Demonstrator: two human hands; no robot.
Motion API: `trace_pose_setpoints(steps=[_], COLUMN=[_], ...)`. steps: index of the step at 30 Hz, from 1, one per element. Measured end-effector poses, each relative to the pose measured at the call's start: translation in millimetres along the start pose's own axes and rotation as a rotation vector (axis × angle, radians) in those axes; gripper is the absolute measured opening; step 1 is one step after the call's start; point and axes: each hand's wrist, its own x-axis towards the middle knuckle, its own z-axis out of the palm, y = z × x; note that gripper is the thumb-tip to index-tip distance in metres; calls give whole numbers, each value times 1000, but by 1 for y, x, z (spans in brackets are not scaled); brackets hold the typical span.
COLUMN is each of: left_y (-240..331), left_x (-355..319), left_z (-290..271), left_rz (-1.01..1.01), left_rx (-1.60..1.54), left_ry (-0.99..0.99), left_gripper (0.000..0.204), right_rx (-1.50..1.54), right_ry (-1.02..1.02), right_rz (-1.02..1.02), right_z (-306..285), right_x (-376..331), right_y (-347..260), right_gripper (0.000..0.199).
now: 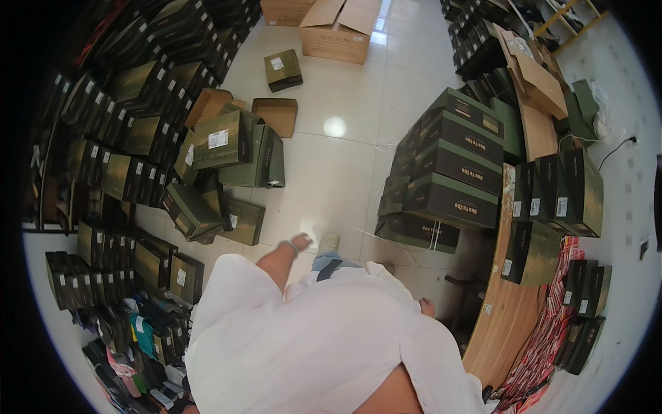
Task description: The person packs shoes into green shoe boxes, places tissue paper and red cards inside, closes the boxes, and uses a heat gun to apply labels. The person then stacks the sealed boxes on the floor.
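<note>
My left hand [301,241] hangs over the tiled floor in front of my white shirt, a band around its wrist. It looks loosely open and holds nothing that I can see. Nearest to it is a green shoebox [244,222] on the floor, apart from the fingers. My right hand [427,306] shows only in small part beside the shirt, near the wooden table; its fingers are too hidden to read. A pile of green and dark shoeboxes [221,140] stands at the left, with an open brown box base [275,116] behind it.
Strapped stacks of shoeboxes [455,176] stand at right, beside a long wooden table [507,310] bearing more boxes. Shelves of shoeboxes [138,96] line the left. Further off are a lone shoebox [283,70] and a large carton [336,41]. Loose strapping lies on the floor.
</note>
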Motion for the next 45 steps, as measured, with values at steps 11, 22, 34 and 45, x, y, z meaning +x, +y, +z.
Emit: trace_pose_setpoints(steps=[11, 22, 34, 45], left_y=[161, 449, 466, 546], left_x=[24, 113, -70, -109], left_z=[-106, -184, -218, -210], left_rz=[-175, -67, 357, 948], left_rx=[-517, -1177, -1138, -1047], left_ry=[258, 259, 608, 359], left_gripper=[57, 70, 68, 63], right_rx=[138, 333, 986, 1134], right_ry=[366, 166, 0, 290], right_rz=[-233, -393, -964, -972], right_z=[-102, -177, -337, -342], right_x=[167, 249, 15, -166], right_y=[-79, -210, -221, -107], right_gripper=[39, 56, 38, 60])
